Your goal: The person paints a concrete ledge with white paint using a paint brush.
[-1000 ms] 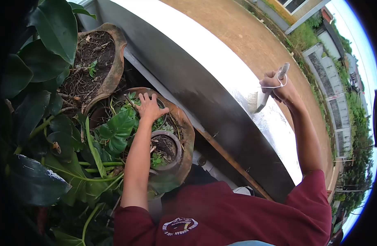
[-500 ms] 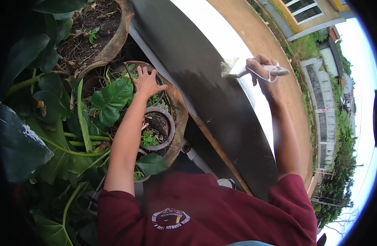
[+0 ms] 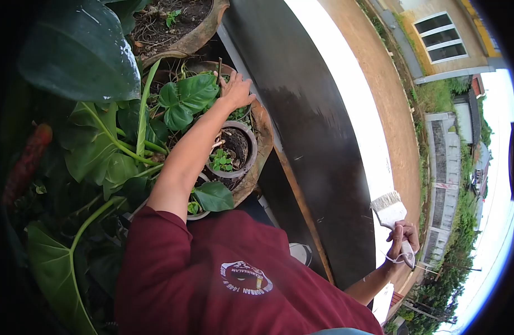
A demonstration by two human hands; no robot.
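Note:
My right hand (image 3: pixel 403 239) grips the handle of a wide, flat paintbrush (image 3: pixel 390 211) with pale bristles. A loop of string hangs from the handle end. The bristles are at the outer edge of a bright white strip (image 3: pixel 357 84) along the top of a low wall. The wall's dark grey face (image 3: pixel 324 139) has a darker, wet-looking area with ragged streaks. My left hand (image 3: pixel 235 92) rests by the rim of a large clay pot (image 3: pixel 262 125), fingers apart and partly hidden. Inside that pot stands a smaller round pot (image 3: pixel 248 146) with small green plants.
Big leaves (image 3: pixel 81 50) crowd the left side. Another large clay pot (image 3: pixel 204 33) holds soil and roots at the top. A brown strip (image 3: pixel 296 195) runs along the wall's near side. Beyond lie a dirt road (image 3: pixel 391 95), a block wall (image 3: pixel 441 167) and a house window (image 3: pixel 440 36).
My right hand has carried the paintbrush down along the wall and toward my body, out to the strip's outer edge. My left hand stays by the pot rim. The camera view has shifted.

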